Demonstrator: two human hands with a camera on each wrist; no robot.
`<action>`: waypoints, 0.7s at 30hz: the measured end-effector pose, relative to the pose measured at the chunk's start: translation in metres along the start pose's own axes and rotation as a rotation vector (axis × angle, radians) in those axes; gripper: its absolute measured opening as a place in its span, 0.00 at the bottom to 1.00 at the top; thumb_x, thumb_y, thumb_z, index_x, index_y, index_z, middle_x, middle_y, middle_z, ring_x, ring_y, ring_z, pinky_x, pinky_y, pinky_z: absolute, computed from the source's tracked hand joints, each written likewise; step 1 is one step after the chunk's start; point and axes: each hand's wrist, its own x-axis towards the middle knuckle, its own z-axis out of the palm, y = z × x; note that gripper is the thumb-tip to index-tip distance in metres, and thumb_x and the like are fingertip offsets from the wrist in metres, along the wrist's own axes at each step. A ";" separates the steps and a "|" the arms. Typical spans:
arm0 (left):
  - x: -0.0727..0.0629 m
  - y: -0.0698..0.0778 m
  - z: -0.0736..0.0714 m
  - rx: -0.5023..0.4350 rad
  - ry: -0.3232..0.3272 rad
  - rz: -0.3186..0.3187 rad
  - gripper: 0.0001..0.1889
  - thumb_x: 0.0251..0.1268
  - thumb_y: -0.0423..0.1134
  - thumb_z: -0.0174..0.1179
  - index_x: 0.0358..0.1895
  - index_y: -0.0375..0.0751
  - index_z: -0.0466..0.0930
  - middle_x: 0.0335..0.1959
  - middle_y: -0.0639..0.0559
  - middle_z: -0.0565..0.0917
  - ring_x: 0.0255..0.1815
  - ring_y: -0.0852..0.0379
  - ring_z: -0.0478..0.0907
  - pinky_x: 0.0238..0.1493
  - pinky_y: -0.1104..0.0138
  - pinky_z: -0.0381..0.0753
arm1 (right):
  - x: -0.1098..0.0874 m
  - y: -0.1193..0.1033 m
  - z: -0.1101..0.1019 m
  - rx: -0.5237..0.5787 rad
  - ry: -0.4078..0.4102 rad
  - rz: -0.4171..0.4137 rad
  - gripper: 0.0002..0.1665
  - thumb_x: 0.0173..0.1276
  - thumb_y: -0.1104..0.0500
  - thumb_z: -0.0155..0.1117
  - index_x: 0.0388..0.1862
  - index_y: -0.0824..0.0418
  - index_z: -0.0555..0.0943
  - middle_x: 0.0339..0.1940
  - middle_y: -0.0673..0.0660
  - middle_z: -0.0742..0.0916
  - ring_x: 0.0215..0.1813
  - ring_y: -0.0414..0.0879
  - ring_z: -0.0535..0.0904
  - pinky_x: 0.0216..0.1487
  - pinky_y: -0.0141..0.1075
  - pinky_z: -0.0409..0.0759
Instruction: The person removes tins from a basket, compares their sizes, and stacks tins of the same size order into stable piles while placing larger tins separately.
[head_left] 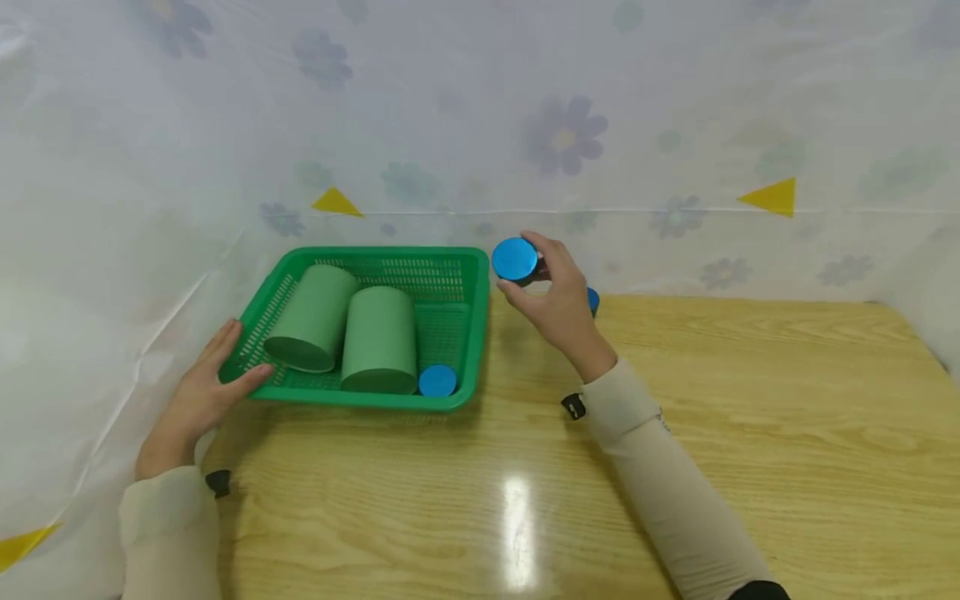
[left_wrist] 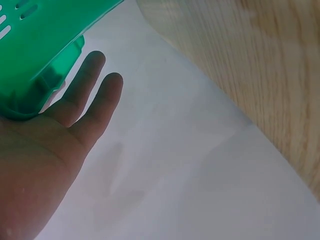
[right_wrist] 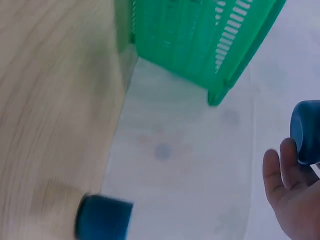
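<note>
My right hand holds a short blue cylinder between thumb and fingers, raised just beyond the right rim of the green basket. Its round, shiny blue end faces the head camera; the right wrist view catches only part of this cylinder at the edge. At the basket's near left corner, my left hand grips the rim, thumb over it and fingers along the outside. Two fingers extend straight below the basket in the left wrist view. Inside lie two large pale green cylinders and another blue cylinder.
A further blue cylinder stands at the table's far edge, mostly hidden behind my right hand in the head view. The wooden table reaches to the right. Flower-patterned white sheeting with yellow triangles hangs behind and at the left.
</note>
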 end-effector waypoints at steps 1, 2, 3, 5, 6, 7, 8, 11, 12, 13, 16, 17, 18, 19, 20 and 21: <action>0.000 0.000 0.000 -0.001 0.000 -0.001 0.47 0.75 0.53 0.57 0.83 0.44 0.35 0.83 0.44 0.34 0.80 0.30 0.32 0.69 0.29 0.39 | -0.001 0.003 -0.005 0.014 0.008 0.035 0.41 0.65 0.60 0.75 0.74 0.65 0.69 0.64 0.63 0.77 0.50 0.52 0.80 0.51 0.43 0.80; -0.001 -0.001 0.000 -0.002 0.003 0.000 0.47 0.75 0.52 0.56 0.83 0.44 0.35 0.83 0.43 0.35 0.79 0.30 0.32 0.69 0.29 0.39 | -0.001 0.007 -0.009 0.025 0.016 0.071 0.41 0.66 0.59 0.74 0.74 0.64 0.69 0.64 0.62 0.77 0.48 0.52 0.80 0.49 0.43 0.80; -0.001 -0.001 0.000 -0.002 0.004 0.000 0.47 0.76 0.52 0.56 0.83 0.44 0.35 0.83 0.43 0.35 0.79 0.30 0.32 0.69 0.29 0.39 | -0.001 0.011 -0.013 0.031 0.024 0.107 0.40 0.66 0.59 0.74 0.75 0.63 0.69 0.64 0.62 0.77 0.47 0.52 0.80 0.48 0.42 0.80; -0.002 -0.002 0.000 -0.004 0.008 0.001 0.46 0.76 0.52 0.56 0.83 0.43 0.35 0.83 0.43 0.35 0.80 0.31 0.32 0.69 0.29 0.38 | -0.002 0.019 -0.021 0.036 0.034 0.168 0.40 0.67 0.57 0.73 0.76 0.62 0.68 0.64 0.61 0.77 0.45 0.51 0.79 0.46 0.41 0.80; -0.002 -0.002 0.000 -0.005 0.010 0.001 0.46 0.76 0.52 0.56 0.83 0.43 0.35 0.83 0.43 0.35 0.80 0.31 0.32 0.70 0.29 0.38 | -0.002 0.023 -0.024 0.036 0.037 0.196 0.41 0.68 0.56 0.73 0.76 0.61 0.68 0.64 0.61 0.77 0.44 0.50 0.79 0.45 0.41 0.79; -0.003 -0.002 0.000 -0.007 0.011 0.000 0.46 0.76 0.52 0.56 0.83 0.43 0.35 0.83 0.42 0.35 0.80 0.31 0.32 0.70 0.30 0.38 | -0.003 0.027 -0.027 0.035 0.038 0.222 0.41 0.68 0.55 0.72 0.76 0.60 0.68 0.64 0.61 0.77 0.44 0.50 0.78 0.44 0.40 0.79; -0.003 -0.002 0.000 -0.008 0.011 -0.001 0.46 0.76 0.52 0.56 0.83 0.43 0.35 0.83 0.42 0.35 0.80 0.31 0.32 0.70 0.30 0.38 | -0.004 0.030 -0.030 0.033 0.039 0.247 0.41 0.69 0.54 0.72 0.77 0.59 0.68 0.64 0.61 0.77 0.44 0.49 0.77 0.44 0.40 0.78; -0.004 -0.003 0.000 -0.008 0.009 -0.003 0.46 0.76 0.52 0.56 0.83 0.43 0.35 0.83 0.42 0.35 0.79 0.30 0.32 0.70 0.29 0.38 | -0.005 0.038 -0.036 0.039 0.040 0.303 0.42 0.69 0.52 0.72 0.78 0.58 0.67 0.64 0.61 0.77 0.40 0.49 0.73 0.41 0.40 0.74; -0.004 -0.003 0.000 -0.006 0.009 -0.005 0.46 0.76 0.52 0.56 0.83 0.43 0.35 0.83 0.42 0.35 0.79 0.30 0.32 0.70 0.29 0.38 | -0.006 0.041 -0.038 0.041 0.042 0.317 0.42 0.69 0.51 0.72 0.78 0.57 0.67 0.64 0.61 0.77 0.39 0.50 0.72 0.40 0.40 0.73; -0.004 -0.002 0.000 -0.005 0.007 -0.007 0.46 0.76 0.52 0.56 0.83 0.43 0.35 0.83 0.42 0.35 0.79 0.30 0.32 0.69 0.29 0.38 | -0.006 0.043 -0.041 0.041 0.042 0.334 0.42 0.69 0.51 0.72 0.78 0.56 0.67 0.64 0.61 0.76 0.37 0.50 0.71 0.40 0.40 0.72; -0.002 -0.002 0.000 0.000 0.001 -0.011 0.46 0.76 0.52 0.55 0.83 0.43 0.34 0.83 0.43 0.34 0.79 0.30 0.32 0.69 0.29 0.38 | -0.007 0.050 -0.048 0.044 0.036 0.404 0.43 0.69 0.47 0.71 0.79 0.55 0.66 0.68 0.61 0.75 0.32 0.50 0.70 0.37 0.39 0.72; -0.002 -0.001 0.000 0.000 -0.004 -0.013 0.46 0.76 0.53 0.55 0.83 0.44 0.34 0.83 0.43 0.34 0.79 0.30 0.31 0.69 0.29 0.37 | -0.008 0.052 -0.051 0.046 0.031 0.426 0.43 0.69 0.46 0.70 0.79 0.54 0.66 0.69 0.60 0.75 0.31 0.50 0.72 0.36 0.38 0.74; -0.001 -0.001 0.000 0.001 -0.005 -0.014 0.46 0.76 0.53 0.55 0.83 0.44 0.34 0.83 0.44 0.34 0.79 0.30 0.31 0.69 0.29 0.38 | -0.008 0.055 -0.054 0.050 0.022 0.453 0.44 0.69 0.45 0.70 0.79 0.54 0.65 0.70 0.60 0.74 0.30 0.50 0.73 0.35 0.38 0.75; 0.000 0.000 0.000 0.001 -0.008 -0.014 0.46 0.76 0.53 0.55 0.83 0.44 0.34 0.83 0.44 0.34 0.79 0.30 0.31 0.69 0.29 0.37 | -0.008 0.057 -0.056 0.055 0.009 0.484 0.44 0.69 0.44 0.70 0.79 0.53 0.65 0.71 0.60 0.74 0.30 0.50 0.74 0.35 0.38 0.77; 0.000 0.000 0.000 0.001 -0.008 -0.012 0.46 0.76 0.52 0.55 0.83 0.44 0.34 0.83 0.44 0.34 0.79 0.31 0.31 0.70 0.29 0.37 | -0.009 0.059 -0.059 0.060 -0.007 0.512 0.45 0.68 0.43 0.70 0.79 0.53 0.65 0.72 0.60 0.73 0.30 0.51 0.75 0.34 0.39 0.78; 0.001 0.000 0.000 0.002 -0.008 -0.010 0.46 0.76 0.52 0.55 0.83 0.44 0.34 0.83 0.44 0.34 0.79 0.31 0.31 0.70 0.30 0.37 | -0.010 0.062 -0.061 0.067 -0.025 0.539 0.45 0.68 0.43 0.70 0.79 0.53 0.65 0.72 0.60 0.73 0.30 0.52 0.76 0.33 0.40 0.79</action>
